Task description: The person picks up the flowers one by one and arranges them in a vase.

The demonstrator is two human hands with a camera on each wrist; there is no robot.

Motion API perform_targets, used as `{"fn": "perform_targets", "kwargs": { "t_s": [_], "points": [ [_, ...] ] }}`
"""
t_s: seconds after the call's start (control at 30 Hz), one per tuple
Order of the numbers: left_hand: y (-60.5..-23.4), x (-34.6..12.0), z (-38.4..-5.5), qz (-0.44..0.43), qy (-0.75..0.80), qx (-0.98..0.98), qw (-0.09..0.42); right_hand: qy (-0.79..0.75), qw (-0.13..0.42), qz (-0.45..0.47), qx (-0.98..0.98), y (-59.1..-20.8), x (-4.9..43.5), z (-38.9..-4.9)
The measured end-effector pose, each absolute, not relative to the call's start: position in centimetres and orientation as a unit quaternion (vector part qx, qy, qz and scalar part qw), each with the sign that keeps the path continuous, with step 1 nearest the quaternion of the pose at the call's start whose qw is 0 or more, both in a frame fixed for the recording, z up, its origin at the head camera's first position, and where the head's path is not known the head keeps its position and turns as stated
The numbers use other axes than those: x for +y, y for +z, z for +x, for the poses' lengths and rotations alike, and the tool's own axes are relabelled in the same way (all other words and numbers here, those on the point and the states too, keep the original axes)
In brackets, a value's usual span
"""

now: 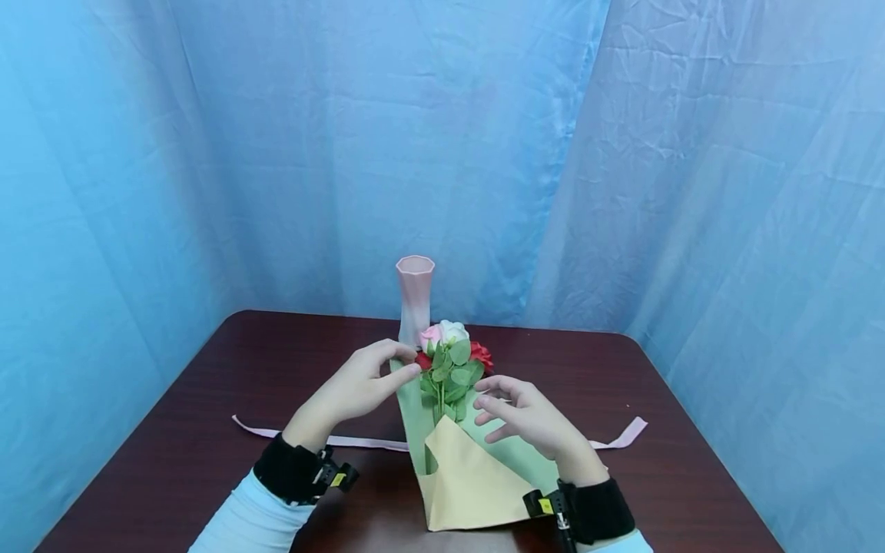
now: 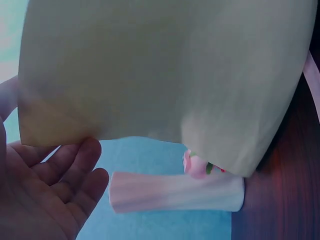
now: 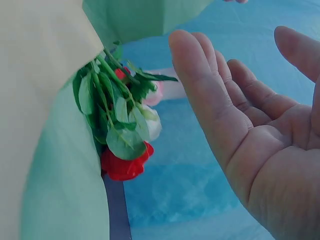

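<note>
A bouquet of red, pink and white artificial flowers [image 1: 454,361] with green leaves lies on two-tone wrapping paper [image 1: 477,491], green inside and cream outside. The paper's lower part is folded up over the stems. At the paper's upper left edge, my left hand [image 1: 366,380] pinches it between thumb and fingers; in the left wrist view the fingertips [image 2: 91,146] show at the sheet's edge and the thumb is partly hidden behind it. My right hand [image 1: 528,418] hovers over the paper's right side, fingers spread and relaxed, holding nothing. The right wrist view shows its palm [image 3: 280,145] beside the blooms.
Behind the flowers stands a pink-and-white vase [image 1: 415,299]. A pale pink ribbon [image 1: 366,442] runs crosswise under the paper, its ends out on both sides of the dark wooden table [image 1: 276,361]. Blue curtains [image 1: 442,153] surround the table's back and sides.
</note>
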State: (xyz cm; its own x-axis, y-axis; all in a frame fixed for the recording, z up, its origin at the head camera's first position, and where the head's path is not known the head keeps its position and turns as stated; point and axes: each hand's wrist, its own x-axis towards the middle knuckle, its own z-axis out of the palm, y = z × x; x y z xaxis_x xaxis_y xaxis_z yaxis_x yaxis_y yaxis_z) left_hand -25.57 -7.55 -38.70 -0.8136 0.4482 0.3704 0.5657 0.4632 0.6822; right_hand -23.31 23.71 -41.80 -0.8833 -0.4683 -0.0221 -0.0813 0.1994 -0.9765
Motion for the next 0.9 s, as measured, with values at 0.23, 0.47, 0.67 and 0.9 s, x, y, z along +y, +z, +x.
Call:
{"fn": "perform_targets", "kwargs": {
  "t_s": [0.23, 0.47, 0.67, 0.9],
  "points": [
    [-39.0, -9.5, -25.4, -0.276, -0.431, -0.857, 0.061, -0.602, 0.184, -0.181, 0.756, -41.9, 22.2, -22.9],
    [-39.3, -11.2, -25.5, -0.249, -0.430, -0.867, 0.020, -0.597, 0.196, -0.191, 0.754, -42.5, 20.7, -22.6],
    [-39.6, -12.9, -25.6, -0.241, -0.400, -0.884, -0.006, -0.584, 0.217, -0.203, 0.755, -43.1, 19.2, -22.5],
    [-39.9, -14.7, -25.7, -0.259, -0.376, -0.889, -0.037, -0.569, 0.236, -0.214, 0.758, -43.5, 17.7, -22.1]
  ]
}}
